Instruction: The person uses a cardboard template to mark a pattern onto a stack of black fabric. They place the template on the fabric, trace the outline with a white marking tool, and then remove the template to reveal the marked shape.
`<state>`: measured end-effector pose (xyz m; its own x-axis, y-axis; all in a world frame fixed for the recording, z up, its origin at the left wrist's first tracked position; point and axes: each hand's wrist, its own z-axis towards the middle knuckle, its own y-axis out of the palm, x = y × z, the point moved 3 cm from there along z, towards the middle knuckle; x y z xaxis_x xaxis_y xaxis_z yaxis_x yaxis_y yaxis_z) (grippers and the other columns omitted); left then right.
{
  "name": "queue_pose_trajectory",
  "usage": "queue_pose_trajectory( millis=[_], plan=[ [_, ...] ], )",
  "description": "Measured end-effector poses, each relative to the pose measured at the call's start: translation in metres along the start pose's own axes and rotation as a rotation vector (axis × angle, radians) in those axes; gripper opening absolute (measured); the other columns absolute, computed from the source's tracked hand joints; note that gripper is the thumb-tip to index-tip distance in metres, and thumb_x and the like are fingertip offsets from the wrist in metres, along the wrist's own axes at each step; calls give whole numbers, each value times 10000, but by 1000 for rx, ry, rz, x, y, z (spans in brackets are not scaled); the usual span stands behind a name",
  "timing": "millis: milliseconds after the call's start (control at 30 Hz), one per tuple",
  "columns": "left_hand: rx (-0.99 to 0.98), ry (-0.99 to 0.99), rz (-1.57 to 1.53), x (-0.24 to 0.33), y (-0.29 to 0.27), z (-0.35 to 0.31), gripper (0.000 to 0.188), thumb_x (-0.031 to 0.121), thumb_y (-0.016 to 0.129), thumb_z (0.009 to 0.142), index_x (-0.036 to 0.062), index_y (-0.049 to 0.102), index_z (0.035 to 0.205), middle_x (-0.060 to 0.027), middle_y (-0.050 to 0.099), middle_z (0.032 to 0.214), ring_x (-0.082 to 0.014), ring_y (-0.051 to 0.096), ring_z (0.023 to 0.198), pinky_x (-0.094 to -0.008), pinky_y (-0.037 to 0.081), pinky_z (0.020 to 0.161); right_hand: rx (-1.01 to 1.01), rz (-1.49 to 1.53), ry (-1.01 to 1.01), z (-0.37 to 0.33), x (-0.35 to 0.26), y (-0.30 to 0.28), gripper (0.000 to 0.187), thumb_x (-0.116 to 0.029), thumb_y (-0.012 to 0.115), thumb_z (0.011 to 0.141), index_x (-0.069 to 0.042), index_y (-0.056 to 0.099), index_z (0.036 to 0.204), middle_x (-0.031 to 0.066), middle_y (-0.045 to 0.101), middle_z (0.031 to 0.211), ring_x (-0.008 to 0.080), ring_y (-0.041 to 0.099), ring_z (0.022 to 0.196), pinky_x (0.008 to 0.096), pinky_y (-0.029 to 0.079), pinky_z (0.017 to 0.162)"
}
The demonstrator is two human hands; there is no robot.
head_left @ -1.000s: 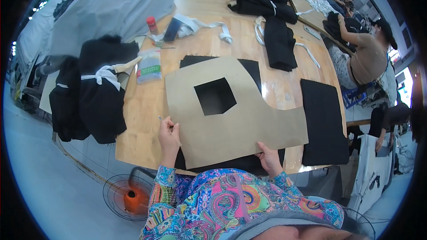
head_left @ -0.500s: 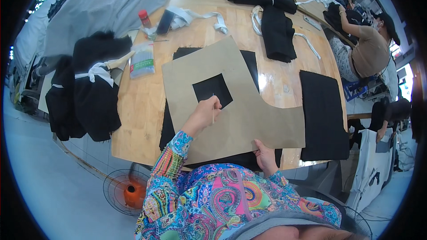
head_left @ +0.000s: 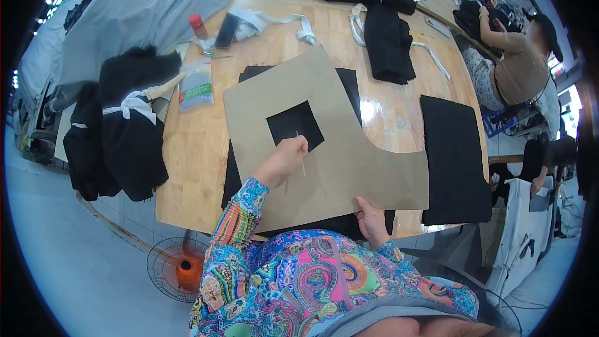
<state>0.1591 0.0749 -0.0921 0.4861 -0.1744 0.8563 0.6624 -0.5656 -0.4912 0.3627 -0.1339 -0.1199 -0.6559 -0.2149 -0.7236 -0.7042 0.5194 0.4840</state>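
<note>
A tan cardboard pattern (head_left: pixel 349 175) lies over black fabric (head_left: pixel 232 178) on the wooden table, with black showing through its square cutout. My left hand (head_left: pixel 287 157) is closed around a thin pale stick, pen-like in shape (head_left: pixel 304 165). The stick's tip meets the lower part of the cutout, and the hand rests over the cardboard just below it. At the pattern's near edge my right hand (head_left: pixel 373 223) grips the cardboard, thumb on top; its other fingers are partly hidden.
Folded black fabric (head_left: pixel 455 162) lies at the right, and tied black bundles (head_left: pixel 131 137) stand at the left. A clear packet (head_left: pixel 196 90), a phone (head_left: pixel 227 30) and a red-capped container (head_left: pixel 198 25) sit at the far left. A co-worker (head_left: pixel 518 65) sits at the right.
My left hand and the stick have shifted very slightly at the cutout's lower edge. My right hand keeps its place on the cardboard. The whole view has moved a little.
</note>
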Motion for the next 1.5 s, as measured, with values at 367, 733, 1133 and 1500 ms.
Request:
queue_pose_trajectory(
  millis=[367,733,1133,1500],
  plan=[
    [-137,-110,-53,10,-12,2,67,34,589,778,6,550,824,-117,626,780,-241,617,750,-344,484,665,23,-4,-8,-3,-3,3,274,-70,606,890,-28,549,1155,76,609,1103,194,590,1008,338,477,881],
    [-156,-221,-337,2,-11,4,131,-31,574,785,38,466,757,-52,576,728,-72,482,515,-238,388,442,26,18,-8,-4,-5,5,283,-51,601,890,-40,539,1166,71,602,1109,194,589,1011,336,481,881],
    [-148,-246,-489,0,-11,5,93,-25,586,752,17,515,796,-50,579,722,-97,495,532,-264,398,459,10,12,-10,-2,-2,2,300,-53,589,897,-40,520,1188,83,592,1132,206,587,1024,354,483,890],
    [-140,-256,-484,2,-9,6,165,-41,610,750,55,477,763,-57,610,769,-58,478,494,-221,385,429,11,11,2,-4,-6,7,309,-71,601,893,-33,519,1189,83,595,1125,210,586,1027,355,475,903]
  ],
)
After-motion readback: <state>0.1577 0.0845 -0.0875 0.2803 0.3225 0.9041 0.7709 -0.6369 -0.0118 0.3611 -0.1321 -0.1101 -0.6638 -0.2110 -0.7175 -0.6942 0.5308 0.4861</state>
